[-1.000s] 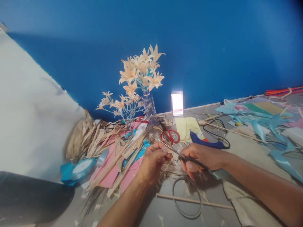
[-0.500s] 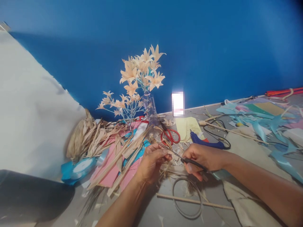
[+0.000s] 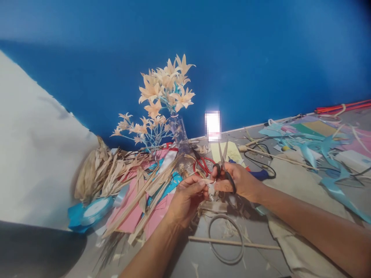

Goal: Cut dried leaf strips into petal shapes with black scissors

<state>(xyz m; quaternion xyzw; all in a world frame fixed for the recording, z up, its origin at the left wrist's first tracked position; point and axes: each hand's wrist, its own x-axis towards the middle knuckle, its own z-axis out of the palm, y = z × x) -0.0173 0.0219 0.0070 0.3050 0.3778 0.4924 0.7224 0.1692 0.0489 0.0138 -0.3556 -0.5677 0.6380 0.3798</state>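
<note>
- A blue wall rises well beyond the grey ring, which is the landmark here.
- The grey table spreads under and around the ring, littered with scraps.
- A beige cloth lies to the ring's right, partly under the right forearm.
- Pale flowers on bluish stems stand in a clear bottle, far beyond the ring and left of it; smaller flowers sit beside the bottle.
- A bundle of dried husks and some pink paper with loose strips lie left of the ring.
- A thin stick crosses the ring; which one is on top is hard to tell.
- The right hand, just beyond the ring, grips dark-handled scissors, blades pointing up and away.
- The left hand, beyond the ring and slightly left, pinches a small pale piece between thumb and fingers.
- A blue ribbon roll rests well to the ring's left.
- A yellow sheet, a partly hidden blue tool and red-handled scissors lie beyond the ring.
- The pale piece, smallest of all, is beyond the ring, between the two hands' fingertips.
</note>
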